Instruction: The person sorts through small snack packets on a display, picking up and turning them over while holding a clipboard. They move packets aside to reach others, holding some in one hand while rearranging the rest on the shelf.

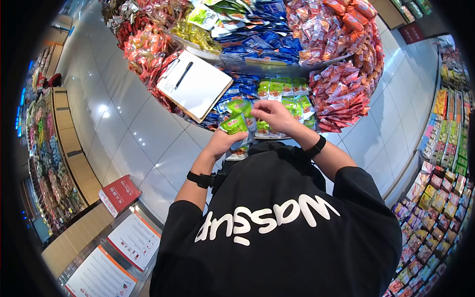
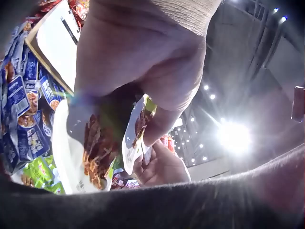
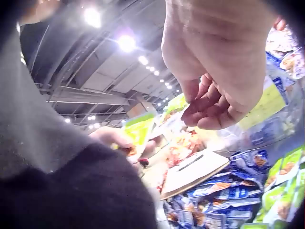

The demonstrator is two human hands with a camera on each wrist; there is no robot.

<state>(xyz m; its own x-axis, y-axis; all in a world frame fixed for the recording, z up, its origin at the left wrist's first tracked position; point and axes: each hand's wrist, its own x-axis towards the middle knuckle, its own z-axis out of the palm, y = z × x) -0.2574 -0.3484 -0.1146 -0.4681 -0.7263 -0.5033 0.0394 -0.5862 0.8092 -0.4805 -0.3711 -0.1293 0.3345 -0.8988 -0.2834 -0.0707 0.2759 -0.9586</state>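
My left hand (image 1: pixel 221 142) grips green-and-white snack packets (image 1: pixel 233 124), its thumb lying across the front one. Just to the right, my right hand (image 1: pixel 274 116) has its fingers curled and pinches the edge of another green snack packet (image 3: pixel 175 106). In the left wrist view, the left hand (image 2: pixel 143 52) hangs over a packet back (image 2: pixel 97 155) printed with reddish food. The right hand's fingertips (image 2: pixel 143 164) meet a second packet there. Below both hands, rows of similar green packets (image 1: pixel 292 88) lie in the display, beside blue packets (image 1: pixel 242 81).
A clipboard (image 1: pixel 198 81) with white paper and a black pen (image 1: pixel 184 75) lies on the packets at left. Red packets (image 1: pixel 339 94) fill the right side of the rounded display. A clear divider (image 1: pixel 267 64) separates its tiers. Stocked shelves (image 1: pixel 435 213) stand far right.
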